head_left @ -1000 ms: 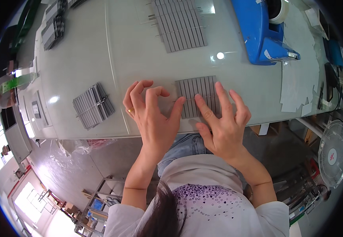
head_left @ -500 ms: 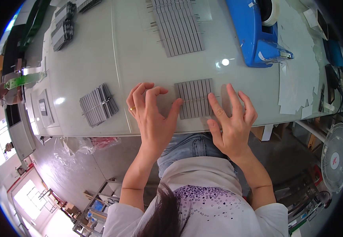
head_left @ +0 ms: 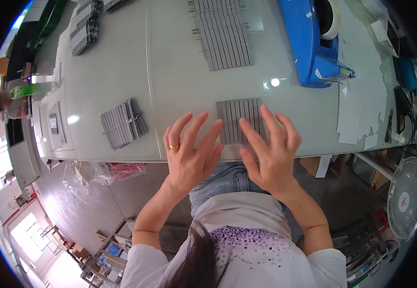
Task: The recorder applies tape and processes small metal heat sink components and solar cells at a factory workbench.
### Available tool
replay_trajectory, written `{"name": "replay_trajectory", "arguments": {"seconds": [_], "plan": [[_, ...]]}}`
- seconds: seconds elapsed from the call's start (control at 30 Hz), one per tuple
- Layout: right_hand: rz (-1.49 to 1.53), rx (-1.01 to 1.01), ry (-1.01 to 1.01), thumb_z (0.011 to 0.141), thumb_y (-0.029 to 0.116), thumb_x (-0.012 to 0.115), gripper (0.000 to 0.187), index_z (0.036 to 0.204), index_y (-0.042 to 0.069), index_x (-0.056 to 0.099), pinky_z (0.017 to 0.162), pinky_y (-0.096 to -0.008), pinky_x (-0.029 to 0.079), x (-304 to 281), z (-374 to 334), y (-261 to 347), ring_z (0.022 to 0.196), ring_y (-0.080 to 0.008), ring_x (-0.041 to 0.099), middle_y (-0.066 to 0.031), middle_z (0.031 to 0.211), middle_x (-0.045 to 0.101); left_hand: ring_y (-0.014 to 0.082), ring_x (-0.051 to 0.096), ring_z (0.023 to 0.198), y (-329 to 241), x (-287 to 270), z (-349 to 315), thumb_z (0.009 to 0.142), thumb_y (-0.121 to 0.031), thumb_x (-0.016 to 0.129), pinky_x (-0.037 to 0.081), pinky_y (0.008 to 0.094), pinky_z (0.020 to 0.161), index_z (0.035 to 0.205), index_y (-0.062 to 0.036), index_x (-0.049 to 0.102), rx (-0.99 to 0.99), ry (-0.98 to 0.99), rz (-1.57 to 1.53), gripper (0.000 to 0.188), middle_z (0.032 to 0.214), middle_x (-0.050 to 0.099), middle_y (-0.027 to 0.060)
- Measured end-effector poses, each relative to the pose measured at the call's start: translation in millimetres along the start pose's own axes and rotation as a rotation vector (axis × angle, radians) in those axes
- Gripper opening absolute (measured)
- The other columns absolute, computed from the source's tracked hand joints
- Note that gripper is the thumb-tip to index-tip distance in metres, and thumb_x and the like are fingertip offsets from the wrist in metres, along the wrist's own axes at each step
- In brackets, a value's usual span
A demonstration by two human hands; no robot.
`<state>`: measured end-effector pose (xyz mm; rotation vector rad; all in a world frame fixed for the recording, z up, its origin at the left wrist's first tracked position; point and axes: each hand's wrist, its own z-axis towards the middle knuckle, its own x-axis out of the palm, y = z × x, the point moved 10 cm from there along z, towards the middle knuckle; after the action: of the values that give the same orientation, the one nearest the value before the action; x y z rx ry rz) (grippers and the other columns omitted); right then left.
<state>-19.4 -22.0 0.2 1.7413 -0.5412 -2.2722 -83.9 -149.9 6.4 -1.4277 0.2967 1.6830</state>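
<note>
A small panel of narrow grey strips (head_left: 228,113), laid side by side with a thin line across them, lies near the table's front edge. At its left edge is my left hand (head_left: 188,156), fingers apart and a ring on one of them; a fingertip is close to the panel, but whether it touches I cannot tell. My right hand (head_left: 274,165) reaches over the panel's right part with fingers spread, hiding some of it. Neither hand grips anything. Left of them rests a fanned stack of similar strips (head_left: 123,126).
Beyond the hands lies a longer strip panel (head_left: 225,45) with thin wires jutting from its sides. A blue tape dispenser (head_left: 309,53) stands at the far right, beside torn white paper (head_left: 362,105). More strip stacks (head_left: 85,33) sit far left. A fan (head_left: 406,198) is at right.
My left hand's curled fingers have straightened, and its thumb has left the panel's edge. My right hand has moved left over the panel. The view has shifted slightly.
</note>
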Motion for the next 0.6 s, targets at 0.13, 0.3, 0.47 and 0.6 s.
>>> {"name": "replay_trajectory", "arguments": {"seconds": [0.13, 0.3, 0.47, 0.6], "plan": [[0.005, -0.043, 0.013, 0.09, 0.032, 0.058, 0.039, 0.124, 0.016, 0.068, 0.104, -0.0447, 0.028, 13, 8, 18, 0.126, -0.0351, 0.038, -0.0151, 0.144, 0.047, 0.0293, 0.043, 0.128, -4, 8, -4, 0.084, -0.029, 0.067, 0.037, 0.045, 0.101, 0.122, -0.0185, 0.067, 0.079, 0.024, 0.136, 0.04, 0.135, 0.054, 0.0053], [-0.047, 0.015, 0.004, 0.089, 0.029, 0.059, 0.038, 0.123, 0.017, 0.068, 0.104, -0.045, 0.027, 3, 3, 1, 0.125, -0.0351, 0.039, -0.015, 0.144, 0.047, 0.0295, 0.042, 0.129, -7, 7, -7, 0.085, -0.032, 0.067, 0.036, 0.0461, 0.102, 0.123, -0.0186, 0.066, 0.105, 0.036, 0.192, 0.041, 0.136, 0.054, 0.0056], [-0.13, 0.084, -0.069, 0.091, 0.023, 0.054, 0.037, 0.124, 0.011, 0.068, 0.106, -0.0441, 0.027, -24, -13, -37, 0.124, -0.0357, 0.039, -0.0166, 0.143, 0.047, 0.0308, 0.041, 0.131, 2, 13, 1, 0.085, -0.037, 0.067, 0.034, 0.0479, 0.103, 0.127, -0.0172, 0.063, 0.038, 0.116, 0.006, 0.047, 0.139, 0.051, 0.0095], [-0.144, 0.134, -0.095, 0.093, 0.022, 0.051, 0.037, 0.124, 0.009, 0.067, 0.107, -0.0455, 0.028, -38, -20, -54, 0.124, -0.0358, 0.04, -0.0166, 0.142, 0.047, 0.0342, 0.038, 0.134, -24, 16, 22, 0.083, -0.045, 0.068, 0.031, 0.0505, 0.107, 0.131, -0.0088, 0.059, -0.003, 0.078, -0.137, 0.061, 0.142, 0.049, 0.0123]]}}
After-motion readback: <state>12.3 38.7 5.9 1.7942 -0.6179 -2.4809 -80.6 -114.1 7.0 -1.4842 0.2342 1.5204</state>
